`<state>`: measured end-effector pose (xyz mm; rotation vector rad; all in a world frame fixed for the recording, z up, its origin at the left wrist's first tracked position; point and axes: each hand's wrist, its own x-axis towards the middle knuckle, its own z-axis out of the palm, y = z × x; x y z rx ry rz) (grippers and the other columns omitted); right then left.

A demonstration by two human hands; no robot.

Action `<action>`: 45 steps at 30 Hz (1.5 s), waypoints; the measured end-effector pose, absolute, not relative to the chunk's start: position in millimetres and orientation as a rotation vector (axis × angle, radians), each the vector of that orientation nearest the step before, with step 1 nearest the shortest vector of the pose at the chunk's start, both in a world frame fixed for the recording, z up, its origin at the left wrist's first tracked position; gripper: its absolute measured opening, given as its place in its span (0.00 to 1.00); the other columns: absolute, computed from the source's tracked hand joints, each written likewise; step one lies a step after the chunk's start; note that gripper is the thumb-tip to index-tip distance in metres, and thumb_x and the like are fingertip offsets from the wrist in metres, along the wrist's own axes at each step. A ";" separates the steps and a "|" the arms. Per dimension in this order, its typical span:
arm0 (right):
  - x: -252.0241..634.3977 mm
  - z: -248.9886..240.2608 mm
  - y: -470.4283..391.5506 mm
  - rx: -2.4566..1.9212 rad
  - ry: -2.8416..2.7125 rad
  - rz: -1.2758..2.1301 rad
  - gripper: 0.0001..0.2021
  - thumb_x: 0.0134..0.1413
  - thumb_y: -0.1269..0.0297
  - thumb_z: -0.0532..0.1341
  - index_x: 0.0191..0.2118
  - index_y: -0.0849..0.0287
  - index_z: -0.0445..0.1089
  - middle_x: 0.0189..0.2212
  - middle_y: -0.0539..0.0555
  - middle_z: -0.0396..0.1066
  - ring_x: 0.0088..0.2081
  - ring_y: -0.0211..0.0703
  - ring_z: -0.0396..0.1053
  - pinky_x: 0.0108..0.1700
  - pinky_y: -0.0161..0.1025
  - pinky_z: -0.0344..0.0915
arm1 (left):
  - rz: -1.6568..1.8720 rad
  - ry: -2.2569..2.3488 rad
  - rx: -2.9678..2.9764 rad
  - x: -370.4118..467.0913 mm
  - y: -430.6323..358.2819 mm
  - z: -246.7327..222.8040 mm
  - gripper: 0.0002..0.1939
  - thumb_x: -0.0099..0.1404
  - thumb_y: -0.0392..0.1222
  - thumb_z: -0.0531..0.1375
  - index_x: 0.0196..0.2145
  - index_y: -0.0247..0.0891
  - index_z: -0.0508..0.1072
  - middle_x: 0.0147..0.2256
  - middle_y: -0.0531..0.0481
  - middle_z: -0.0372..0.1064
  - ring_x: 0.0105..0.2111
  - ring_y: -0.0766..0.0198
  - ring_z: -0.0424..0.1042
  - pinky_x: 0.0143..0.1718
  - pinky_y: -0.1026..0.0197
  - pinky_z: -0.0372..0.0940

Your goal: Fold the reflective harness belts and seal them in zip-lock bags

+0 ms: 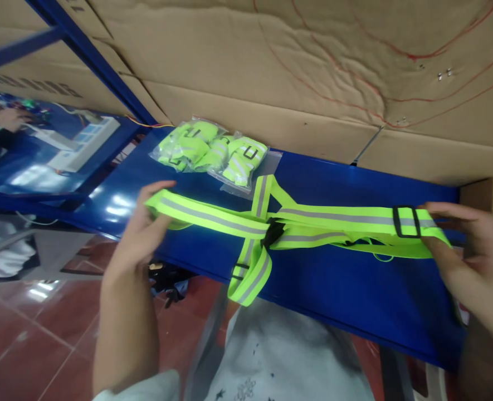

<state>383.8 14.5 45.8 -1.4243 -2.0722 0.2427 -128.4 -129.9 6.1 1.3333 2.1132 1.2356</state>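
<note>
A neon-yellow reflective harness [333, 216] with grey stripes and black buckles stretches between my two hands above the blue table. My left hand [146, 223] pinches the looped strap end on the left. On the right, my right hand [467, 239] grips the other end, close to a black slide buckle [405, 221]. Black pieces [272, 231] join the straps at the middle, and a shorter looped strap [252, 275] hangs toward the table's front edge. Behind the harness lie several clear bags [246, 161] with folded neon-yellow straps in them.
The blue table [313, 301] runs along a cardboard wall [238, 61] with red wires on it. A cardboard box [484, 195] stands at the right end. At far left, another person's hand [10, 118] is near a white power strip [85, 145].
</note>
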 end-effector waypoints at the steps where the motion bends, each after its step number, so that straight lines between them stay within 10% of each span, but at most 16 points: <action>1: 380.6 44.4 15.6 -1.382 -2.143 0.258 0.25 0.63 0.47 0.61 0.62 0.49 0.67 0.57 0.60 0.73 0.54 0.55 0.74 0.52 0.50 0.72 | 1.065 2.100 1.397 -125.8 -129.8 3.7 0.31 0.69 0.47 0.59 0.67 0.43 0.59 0.56 0.44 0.67 0.40 0.66 0.71 0.41 0.63 0.73; 7: 343.6 40.5 -4.0 -1.047 -2.372 0.259 0.21 0.66 0.53 0.62 0.62 0.50 0.67 0.61 0.61 0.67 0.62 0.62 0.65 0.63 0.60 0.61 | 0.716 2.407 1.833 -57.0 -144.5 11.3 0.34 0.70 0.46 0.60 0.70 0.45 0.55 0.66 0.35 0.54 0.67 0.40 0.57 0.65 0.35 0.57; 11: 300.2 36.3 -25.9 -0.748 -2.538 0.376 0.09 0.68 0.62 0.61 0.50 0.51 0.73 0.46 0.54 0.78 0.47 0.49 0.76 0.51 0.49 0.70 | 0.824 2.031 2.144 -1.2 -135.5 34.4 0.24 0.72 0.42 0.57 0.64 0.47 0.62 0.62 0.41 0.65 0.63 0.48 0.65 0.64 0.42 0.61; 16: 268.2 19.8 -35.0 -0.852 -2.694 0.389 0.18 0.71 0.51 0.56 0.55 0.55 0.73 0.50 0.57 0.78 0.51 0.55 0.75 0.54 0.55 0.69 | 0.596 1.721 1.867 -1.4 -67.7 27.5 0.27 0.65 0.53 0.65 0.59 0.42 0.68 0.40 0.48 0.73 0.40 0.56 0.74 0.41 0.56 0.69; 21: 269.1 3.9 -35.7 -1.027 -2.533 0.442 0.28 0.69 0.47 0.57 0.67 0.57 0.63 0.59 0.63 0.72 0.59 0.61 0.71 0.59 0.59 0.68 | 0.742 1.345 1.718 1.4 -16.6 24.3 0.13 0.65 0.47 0.63 0.45 0.41 0.69 0.30 0.57 0.62 0.24 0.70 0.58 0.25 0.66 0.54; 27: 275.1 -3.1 -25.8 -1.220 -2.107 0.738 0.35 0.67 0.46 0.59 0.72 0.55 0.52 0.67 0.64 0.62 0.66 0.59 0.63 0.64 0.59 0.64 | 1.136 1.101 1.686 33.3 -10.3 24.6 0.12 0.66 0.45 0.64 0.40 0.40 0.65 0.38 0.53 0.63 0.30 0.70 0.60 0.32 0.66 0.59; 34: 279.5 1.3 -8.5 -1.203 -1.730 1.283 0.18 0.64 0.47 0.63 0.52 0.52 0.72 0.50 0.55 0.77 0.50 0.49 0.75 0.52 0.43 0.71 | 1.024 1.061 1.752 31.6 -13.9 8.3 0.10 0.68 0.45 0.61 0.39 0.40 0.62 0.37 0.52 0.63 0.36 0.66 0.66 0.39 0.64 0.65; 39: 276.4 5.9 -11.7 -1.239 -1.672 1.289 0.18 0.60 0.47 0.65 0.48 0.54 0.73 0.41 0.53 0.78 0.38 0.44 0.73 0.41 0.39 0.71 | 0.862 1.198 2.197 32.6 -18.5 10.4 0.15 0.66 0.35 0.58 0.51 0.42 0.69 0.62 0.39 0.57 0.56 0.53 0.68 0.51 0.55 0.67; 45: 280.8 10.9 -16.5 -1.286 -1.722 1.166 0.19 0.60 0.47 0.64 0.50 0.55 0.74 0.40 0.53 0.78 0.40 0.48 0.74 0.39 0.41 0.70 | 0.818 1.073 2.280 26.6 -17.4 16.2 0.24 0.71 0.40 0.57 0.63 0.46 0.64 0.52 0.43 0.67 0.52 0.56 0.70 0.52 0.57 0.68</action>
